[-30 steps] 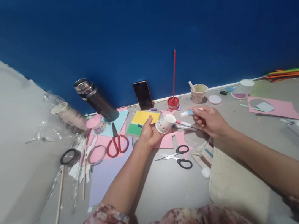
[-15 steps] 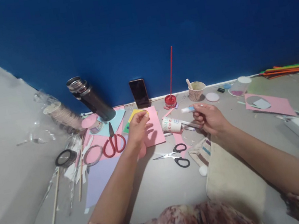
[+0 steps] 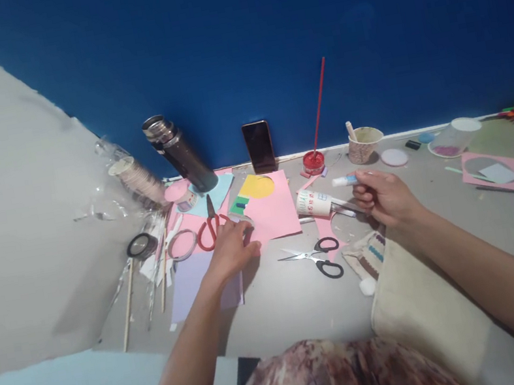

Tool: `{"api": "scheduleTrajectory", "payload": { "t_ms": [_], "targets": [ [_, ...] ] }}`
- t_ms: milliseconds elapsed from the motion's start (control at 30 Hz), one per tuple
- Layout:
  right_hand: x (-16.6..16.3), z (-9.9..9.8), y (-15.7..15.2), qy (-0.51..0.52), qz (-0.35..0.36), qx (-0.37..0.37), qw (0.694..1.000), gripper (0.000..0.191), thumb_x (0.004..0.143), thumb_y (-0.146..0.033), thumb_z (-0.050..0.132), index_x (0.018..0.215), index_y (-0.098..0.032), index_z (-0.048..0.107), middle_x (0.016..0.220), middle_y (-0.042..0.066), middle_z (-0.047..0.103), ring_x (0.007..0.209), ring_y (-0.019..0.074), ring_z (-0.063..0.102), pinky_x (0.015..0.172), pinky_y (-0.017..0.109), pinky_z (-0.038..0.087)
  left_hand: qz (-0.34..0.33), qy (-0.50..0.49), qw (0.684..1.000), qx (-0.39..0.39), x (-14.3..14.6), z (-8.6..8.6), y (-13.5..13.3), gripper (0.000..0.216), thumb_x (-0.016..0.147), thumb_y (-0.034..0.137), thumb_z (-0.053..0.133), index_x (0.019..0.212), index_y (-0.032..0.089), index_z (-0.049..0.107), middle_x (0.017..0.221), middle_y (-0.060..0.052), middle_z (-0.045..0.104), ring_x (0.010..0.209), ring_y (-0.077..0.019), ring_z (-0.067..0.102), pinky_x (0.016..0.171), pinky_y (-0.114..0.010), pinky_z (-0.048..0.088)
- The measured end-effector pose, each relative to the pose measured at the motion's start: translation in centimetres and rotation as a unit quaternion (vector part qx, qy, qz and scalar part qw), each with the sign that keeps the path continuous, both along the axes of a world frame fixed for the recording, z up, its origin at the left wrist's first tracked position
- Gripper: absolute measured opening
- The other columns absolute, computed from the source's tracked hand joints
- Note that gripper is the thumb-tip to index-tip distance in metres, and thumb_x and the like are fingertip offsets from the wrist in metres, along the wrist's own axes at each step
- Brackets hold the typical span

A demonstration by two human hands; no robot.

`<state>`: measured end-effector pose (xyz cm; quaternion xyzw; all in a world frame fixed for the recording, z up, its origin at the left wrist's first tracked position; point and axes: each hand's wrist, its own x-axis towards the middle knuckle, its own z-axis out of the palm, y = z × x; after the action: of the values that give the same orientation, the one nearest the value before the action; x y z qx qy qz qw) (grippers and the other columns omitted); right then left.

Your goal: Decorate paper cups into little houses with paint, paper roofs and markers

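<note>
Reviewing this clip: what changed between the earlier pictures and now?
The left hand let go of the printed paper cup, which now lies on its side, and moved left beside the red-handled scissors; whether it grips anything is unclear. A pink sheet now covers part of the yellow sheet. Unchanged: the right hand holds the white-and-blue stick; phone and black-handled scissors stayed put.
</note>
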<state>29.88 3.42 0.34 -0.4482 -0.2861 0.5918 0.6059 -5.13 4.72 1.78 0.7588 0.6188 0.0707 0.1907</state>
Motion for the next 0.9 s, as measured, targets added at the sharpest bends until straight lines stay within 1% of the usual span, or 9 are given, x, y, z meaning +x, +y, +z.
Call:
{"api": "scheduleTrajectory", "payload": {
  "t_ms": [267, 367, 500, 600, 700, 733, 767, 833, 900],
  "targets": [
    [-0.3, 0.2, -0.3, -0.005, -0.006, 0.001, 1.000, 0.041, 0.066, -0.044, 0.094, 0.075, -0.019, 0.062, 0.059, -0.006, 0.046, 0.048, 0.0054, 0.032, 0.038, 0.018, 0.024, -0.026, 0.056, 0.998, 0.022, 0.8, 0.8, -2.2, 0.057, 0.085, 0.043, 0.070, 0.134, 0.015, 0.060, 0.120, -0.018, 0.056, 0.119, -0.0388, 0.056, 0.101, -0.049, 0.047],
    [-0.7, 0.1, -0.4, -0.014, -0.005, 0.000, 1.000, 0.040, 0.066, -0.043, 0.095, 0.076, -0.019, 0.065, 0.058, -0.005, 0.048, 0.048, 0.0060, 0.033, 0.039, 0.018, 0.024, 0.002, 0.104, 0.994, 0.036, 2.2, 0.2, -2.9, 0.059, 0.088, 0.047, 0.068, 0.137, 0.016, 0.057, 0.125, -0.020, 0.057, 0.114, -0.0392, 0.059, 0.093, -0.048, 0.048],
    [-1.0, 0.2, -0.7, -0.025, -0.003, -0.001, 1.000, 0.041, 0.063, -0.043, 0.097, 0.076, -0.019, 0.066, 0.055, -0.006, 0.047, 0.047, 0.0059, 0.034, 0.039, 0.018, 0.025, 0.026, 0.134, 0.988, 0.073, 3.9, -1.2, -3.2, 0.044, 0.095, 0.042, 0.059, 0.129, 0.015, 0.060, 0.124, -0.021, 0.059, 0.113, -0.0396, 0.059, 0.091, -0.048, 0.048],
    [-1.1, 0.4, -0.9, -0.031, -0.005, -0.001, 1.000, 0.043, 0.062, -0.046, 0.097, 0.078, -0.018, 0.068, 0.055, -0.006, 0.047, 0.046, 0.0056, 0.034, 0.039, 0.018, 0.025, 0.054, 0.070, 0.991, 0.096, 3.5, -2.0, -2.9, 0.036, 0.094, 0.029, 0.055, 0.126, 0.015, 0.062, 0.123, -0.022, 0.060, 0.114, -0.0394, 0.059, 0.092, -0.049, 0.048],
    [-1.3, 0.5, -0.9, -0.039, -0.008, 0.001, 0.999, 0.044, 0.061, -0.048, 0.096, 0.079, -0.017, 0.070, 0.055, -0.006, 0.048, 0.046, 0.0052, 0.035, 0.039, 0.019, 0.025, 0.113, -0.103, 0.983, 0.100, 2.1, -2.0, -2.6, 0.033, 0.088, 0.024, 0.060, 0.120, 0.019, 0.066, 0.123, -0.017, 0.063, 0.118, -0.0367, 0.060, 0.096, -0.047, 0.050],
    [-1.4, 0.4, -0.9, -0.043, -0.008, 0.002, 0.999, 0.045, 0.061, -0.049, 0.096, 0.079, -0.017, 0.070, 0.055, -0.006, 0.048, 0.046, 0.0053, 0.035, 0.040, 0.019, 0.026, 0.147, -0.202, 0.965, 0.078, 1.6, -1.8, -2.5, 0.032, 0.085, 0.024, 0.064, 0.116, 0.021, 0.067, 0.119, -0.014, 0.066, 0.116, -0.0345, 0.062, 0.095, -0.044, 0.051],
    [-1.5, 0.4, -1.0, -0.047, -0.007, 0.003, 0.999, 0.044, 0.061, -0.049, 0.096, 0.078, -0.017, 0.070, 0.054, -0.005, 0.048, 0.046, 0.0054, 0.035, 0.040, 0.019, 0.026, 0.183, -0.310, 0.932, 0.040, 1.3, -1.6, -2.5, 0.031, 0.083, 0.025, 0.068, 0.113, 0.021, 0.069, 0.113, -0.011, 0.069, 0.112, -0.0318, 0.064, 0.093, -0.041, 0.052],
    [-1.9, 0.3, -1.3, -0.058, -0.005, 0.005, 0.998, 0.042, 0.063, -0.049, 0.096, 0.078, -0.017, 0.072, 0.052, -0.005, 0.048, 0.046, 0.0063, 0.036, 0.040, 0.019, 0.027, 0.230, -0.487, 0.841, -0.059, 1.2, -0.9, -2.8, 0.030, 0.080, 0.028, 0.072, 0.109, 0.020, 0.070, 0.101, -0.008, 0.072, 0.099, -0.0265, 0.068, 0.084, -0.035, 0.054],
    [-2.5, 0.4, -2.1, -0.098, 0.000, 0.016, 0.995, 0.036, 0.070, -0.047, 0.092, 0.083, -0.017, 0.076, 0.050, -0.005, 0.048, 0.047, 0.0078, 0.038, 0.041, 0.020, 0.028, 0.236, -0.601, 0.742, -0.180, 1.9, -0.3, -3.4, 0.030, 0.082, 0.029, 0.070, 0.110, 0.016, 0.071, 0.100, -0.010, 0.074, 0.091, -0.0244, 0.071, 0.076, -0.033, 0.055]
  ]
}}
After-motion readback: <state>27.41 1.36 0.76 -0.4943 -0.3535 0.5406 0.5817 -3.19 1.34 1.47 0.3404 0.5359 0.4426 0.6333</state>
